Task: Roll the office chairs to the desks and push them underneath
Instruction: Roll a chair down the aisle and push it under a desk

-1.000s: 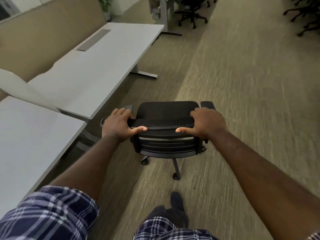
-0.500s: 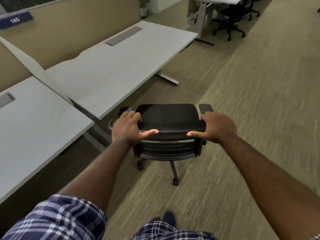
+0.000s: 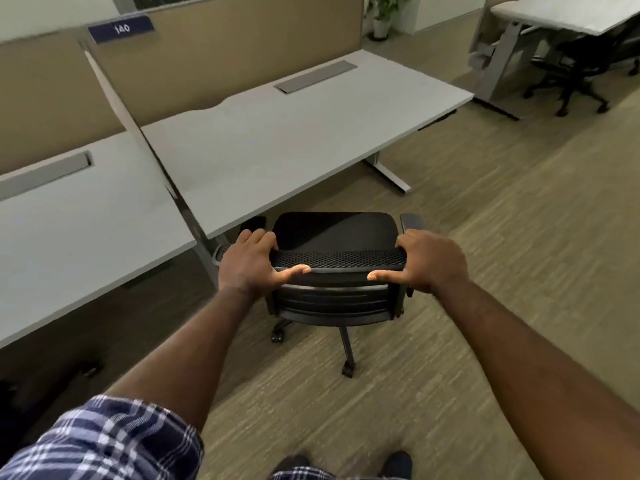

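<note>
Head view. The left hand (image 3: 251, 265) and the right hand (image 3: 427, 261) are each closed over an end of the top edge of the chair (image 3: 337, 268) backrest, fingers curled over the far side and thumbs lying along the near side. The chair stands on the carpet (image 3: 519, 271) at centre frame, its seat facing the front edge of the counter (image 3: 294, 143) at 12 o'clock; the left armrest (image 3: 254, 221) sits at or just under that edge, while the seat, backrest and wheels remain outside it. A 2nd counter (image 3: 69, 216) lies at 9 o'clock beyond a divider (image 3: 145, 140) marked 140. Another chair (image 3: 581, 64) stands by a far counter at 2 o'clock. Judged progress: rolling of this chair is nearly complete; the push underneath is not yet done.
</note>
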Available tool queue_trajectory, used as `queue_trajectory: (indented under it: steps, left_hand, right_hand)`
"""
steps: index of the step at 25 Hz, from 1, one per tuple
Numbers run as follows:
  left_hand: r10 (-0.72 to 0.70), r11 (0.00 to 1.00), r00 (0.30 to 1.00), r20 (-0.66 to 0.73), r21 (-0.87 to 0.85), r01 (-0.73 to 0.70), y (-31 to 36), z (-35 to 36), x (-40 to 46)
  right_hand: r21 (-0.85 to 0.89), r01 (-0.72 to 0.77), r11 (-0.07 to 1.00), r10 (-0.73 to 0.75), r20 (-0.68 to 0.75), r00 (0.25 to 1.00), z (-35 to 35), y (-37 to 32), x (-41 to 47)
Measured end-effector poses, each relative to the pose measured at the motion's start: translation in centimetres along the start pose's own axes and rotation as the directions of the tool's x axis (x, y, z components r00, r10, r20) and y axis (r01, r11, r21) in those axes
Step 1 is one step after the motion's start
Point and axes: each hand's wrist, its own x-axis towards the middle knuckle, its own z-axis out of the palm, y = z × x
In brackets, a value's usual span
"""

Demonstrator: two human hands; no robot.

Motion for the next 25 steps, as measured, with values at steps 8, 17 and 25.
queue_trajectory:
  steps: [8, 17, 25]
  left_hand:
    - [-0.167, 0.980, 0.986, -0.005, 0.107, 0.166, 6.0, 1.3, 3.6]
    - [-0.298, 0.942, 0.947, -0.118, 0.125, 0.311, 8.9, 3.1, 10.1]
    - [-0.324, 0.936, 0.930, -0.173, 0.088, 0.342, 9.7, 5.1, 18.8]
  right_hand:
    - [0.007, 0.183, 0.983, -0.183, 0.088, 0.979, 0.1, 8.2, 7.4]
    - [0.082, 0.303, 0.949, -0.311, 0.110, 0.944, 1.4, 13.6, 16.9]
    - [0.075, 0.352, 0.933, -0.359, 0.118, 0.926, 2.6, 18.6, 25.7]
